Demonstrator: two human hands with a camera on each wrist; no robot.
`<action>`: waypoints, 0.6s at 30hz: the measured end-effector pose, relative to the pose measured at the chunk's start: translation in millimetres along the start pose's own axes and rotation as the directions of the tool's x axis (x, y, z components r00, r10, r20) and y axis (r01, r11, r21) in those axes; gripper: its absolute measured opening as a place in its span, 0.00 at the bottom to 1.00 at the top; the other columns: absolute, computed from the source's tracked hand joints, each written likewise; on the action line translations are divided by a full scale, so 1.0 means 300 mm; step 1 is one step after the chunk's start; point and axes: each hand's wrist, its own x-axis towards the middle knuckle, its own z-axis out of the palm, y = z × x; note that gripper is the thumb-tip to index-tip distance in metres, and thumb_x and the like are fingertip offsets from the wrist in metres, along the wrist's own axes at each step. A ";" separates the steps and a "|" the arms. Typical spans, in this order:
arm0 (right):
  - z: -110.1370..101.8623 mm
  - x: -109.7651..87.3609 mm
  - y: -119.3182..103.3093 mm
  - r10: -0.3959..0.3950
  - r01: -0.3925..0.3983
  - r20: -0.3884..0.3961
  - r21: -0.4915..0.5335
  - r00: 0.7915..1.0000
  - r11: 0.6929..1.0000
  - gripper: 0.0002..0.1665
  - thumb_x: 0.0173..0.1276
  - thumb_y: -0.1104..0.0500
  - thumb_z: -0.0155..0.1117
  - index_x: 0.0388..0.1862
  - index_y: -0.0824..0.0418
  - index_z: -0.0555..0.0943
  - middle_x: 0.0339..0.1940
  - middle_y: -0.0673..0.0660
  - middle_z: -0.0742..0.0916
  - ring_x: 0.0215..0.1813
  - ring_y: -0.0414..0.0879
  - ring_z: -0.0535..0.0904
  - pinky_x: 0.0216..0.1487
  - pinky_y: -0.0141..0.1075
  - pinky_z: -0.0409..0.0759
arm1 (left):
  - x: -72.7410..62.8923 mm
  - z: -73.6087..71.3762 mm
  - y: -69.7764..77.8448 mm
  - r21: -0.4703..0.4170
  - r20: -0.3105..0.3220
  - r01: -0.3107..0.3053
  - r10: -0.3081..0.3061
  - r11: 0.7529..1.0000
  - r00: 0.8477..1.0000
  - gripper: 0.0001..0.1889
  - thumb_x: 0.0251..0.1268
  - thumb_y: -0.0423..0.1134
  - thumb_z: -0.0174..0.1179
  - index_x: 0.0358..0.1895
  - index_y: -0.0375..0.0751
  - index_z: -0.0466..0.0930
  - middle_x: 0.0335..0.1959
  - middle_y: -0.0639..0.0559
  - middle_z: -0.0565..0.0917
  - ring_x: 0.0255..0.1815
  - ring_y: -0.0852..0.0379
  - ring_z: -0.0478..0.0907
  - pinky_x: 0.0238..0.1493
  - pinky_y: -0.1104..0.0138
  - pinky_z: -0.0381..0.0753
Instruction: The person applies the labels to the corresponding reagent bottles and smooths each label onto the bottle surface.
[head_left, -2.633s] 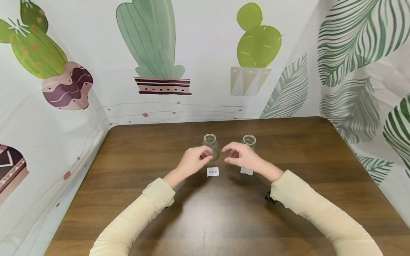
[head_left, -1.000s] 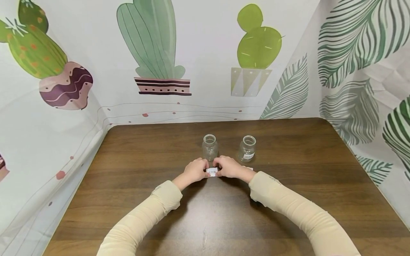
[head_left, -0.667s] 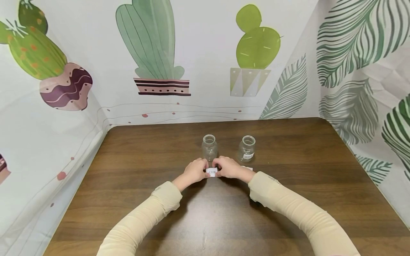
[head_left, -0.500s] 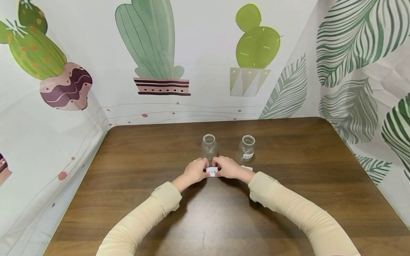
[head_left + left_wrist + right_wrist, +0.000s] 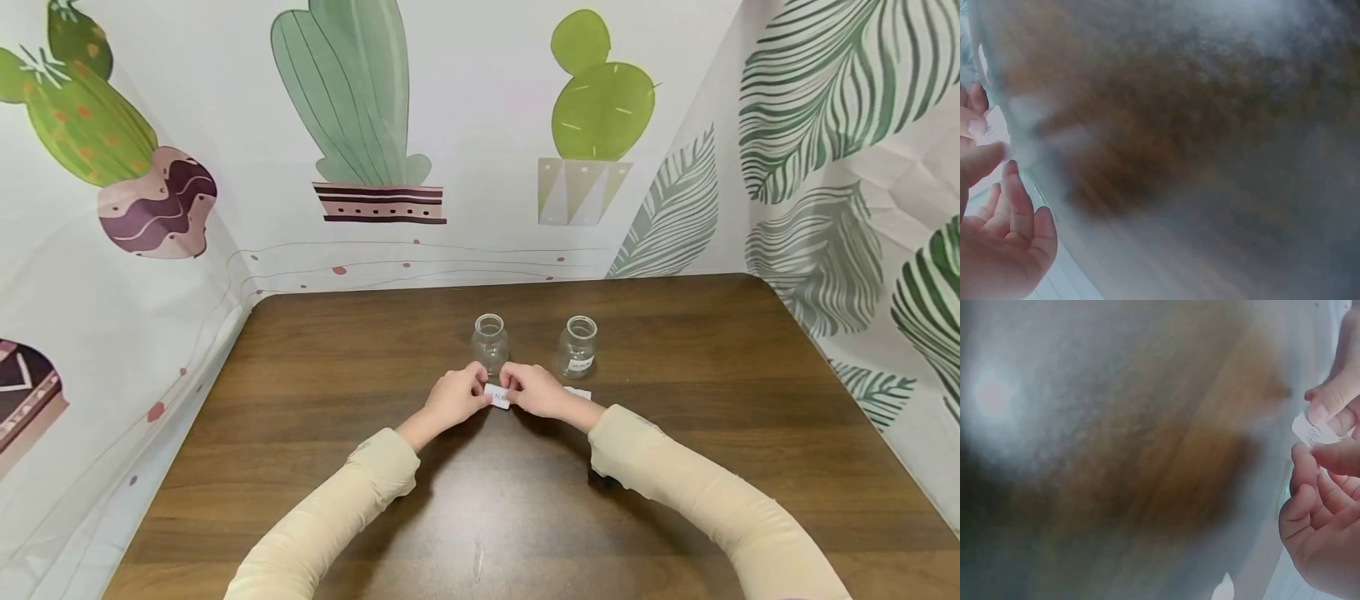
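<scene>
Between both hands is a small white paper label (image 5: 495, 396) with dark printed characters, tilted with its right end lower in the head view. My left hand (image 5: 455, 395) pinches its left end between thumb and fingers. The right hand (image 5: 536, 390) pinches the other end. In the right wrist view the label (image 5: 1311, 429) sits between the two hands' fingertips, partly covered by them. Just behind the hands stands a clear glass jar (image 5: 491, 343) with no lid. A second open glass jar (image 5: 578, 340) to its right bears a similar white label (image 5: 581, 364) on its front.
Another white piece of paper (image 5: 579, 394) lies on the wooden table (image 5: 337, 350), partly hidden by the right wrist. A patterned cloth backdrop (image 5: 487, 125) rises along the table's back and sides. Both wrist views are largely blurred table surface.
The hands came down to the label lying before the left jar and took its ends. In the last half second the label has turned and shifted slightly away from me, appearing lifted.
</scene>
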 end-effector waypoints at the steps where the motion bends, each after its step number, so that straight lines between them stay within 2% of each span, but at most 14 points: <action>1: -0.004 -0.002 0.000 0.010 -0.009 -0.003 0.039 1.000 0.999 0.07 0.54 0.69 0.59 0.26 0.61 0.70 0.17 0.52 0.78 0.17 0.37 0.69 0.19 0.27 0.69 | 0.001 -0.002 -0.001 -0.023 -0.018 -0.006 0.005 1.000 1.000 0.10 0.48 0.39 0.63 0.31 0.45 0.71 0.21 0.56 0.80 0.21 0.62 0.72 0.22 0.71 0.67; 7: -0.032 -0.012 -0.002 0.051 -0.042 -0.031 0.249 0.998 0.968 0.05 0.56 0.71 0.56 0.28 0.64 0.71 0.20 0.64 0.81 0.14 0.41 0.71 0.17 0.31 0.72 | 0.006 -0.002 -0.007 -0.171 -0.126 -0.034 0.013 0.985 0.992 0.07 0.50 0.39 0.62 0.26 0.44 0.74 0.20 0.55 0.79 0.21 0.65 0.72 0.26 0.74 0.69; 12: -0.049 -0.024 -0.012 0.069 -0.034 -0.092 0.341 0.993 0.939 0.04 0.56 0.73 0.55 0.29 0.67 0.72 0.23 0.68 0.81 0.15 0.44 0.72 0.18 0.35 0.74 | 0.009 -0.002 -0.002 -0.242 -0.214 -0.032 -0.021 0.970 0.977 0.07 0.51 0.41 0.62 0.25 0.43 0.75 0.21 0.54 0.81 0.23 0.64 0.74 0.27 0.74 0.71; 18: -0.069 -0.053 -0.058 0.106 -0.042 -0.129 0.427 0.986 0.903 0.03 0.56 0.73 0.55 0.30 0.71 0.71 0.25 0.71 0.81 0.16 0.46 0.73 0.18 0.33 0.72 | 0.010 -0.008 0.016 -0.301 -0.276 -0.022 -0.065 0.953 0.959 0.07 0.51 0.41 0.62 0.24 0.42 0.76 0.21 0.51 0.81 0.23 0.63 0.75 0.27 0.74 0.72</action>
